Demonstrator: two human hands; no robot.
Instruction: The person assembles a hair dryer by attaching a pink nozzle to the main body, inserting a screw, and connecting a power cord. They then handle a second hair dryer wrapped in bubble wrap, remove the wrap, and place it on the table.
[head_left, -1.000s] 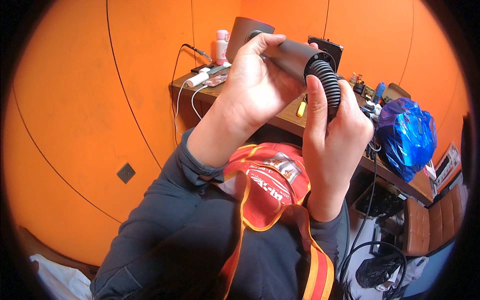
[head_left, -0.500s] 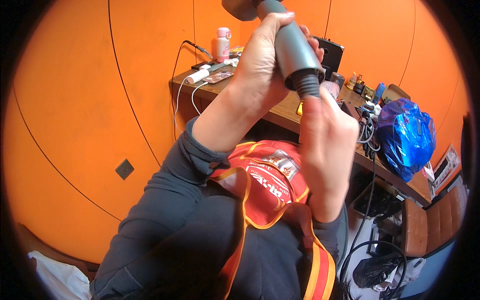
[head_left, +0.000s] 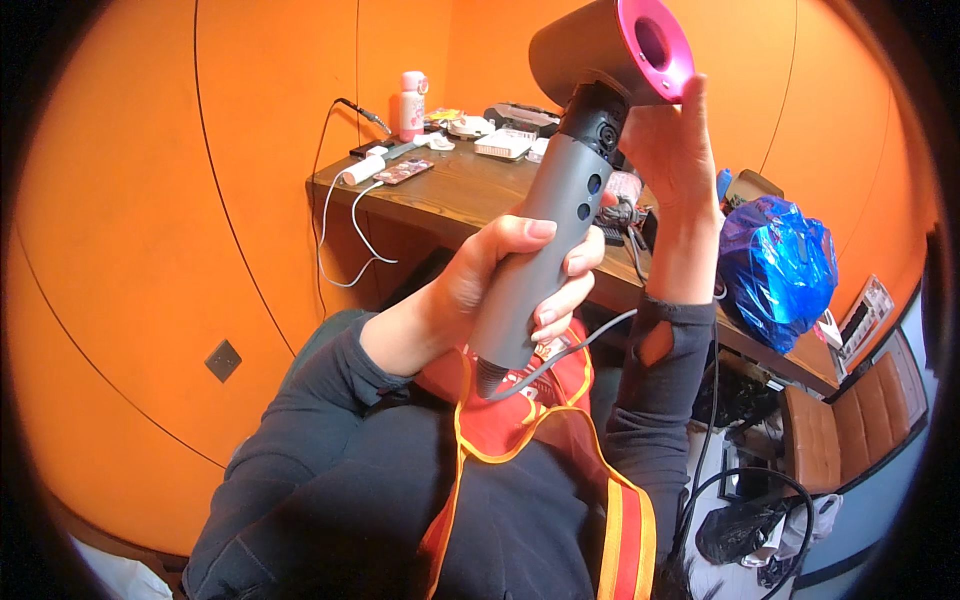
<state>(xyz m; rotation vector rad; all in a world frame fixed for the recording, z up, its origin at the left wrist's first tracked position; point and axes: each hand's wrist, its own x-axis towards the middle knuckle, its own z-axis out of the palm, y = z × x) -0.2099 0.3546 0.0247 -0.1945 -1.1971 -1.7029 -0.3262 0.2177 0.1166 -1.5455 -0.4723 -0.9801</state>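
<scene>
- Head view, left hand (head_left: 500, 280): fingers wrapped tight around the grey handle of the hair dryer (head_left: 570, 200), thumb on top, fingertips curled round the near side. The grip sits on the lower half of the handle.
- Head view, right hand (head_left: 675, 150): raised, palm flat and fingers held together and straight, resting against the right side of the dryer's head just below the pink ring (head_left: 655, 45). It does not close around anything.
- Hair dryer: held up in front of the orange wall (head_left: 130, 200), handle tilted, head at the upper right with the pink-rimmed opening facing the camera. A grey cord (head_left: 560, 355) leaves the bottom of the handle and runs to the right, behind the right forearm.
- Clothing: both forearms are in dark grey sleeves; a red vest with orange and yellow trim (head_left: 560, 420) lies below the hands.
- Behind the hands: a wooden desk (head_left: 470, 190) carries a pink bottle (head_left: 412, 103), a white cable (head_left: 345, 230) hanging over its edge, and small boxes.
- To the right: a shiny blue bag (head_left: 780, 265) rests on the desk end; a brown chair (head_left: 830, 430) stands below it.
</scene>
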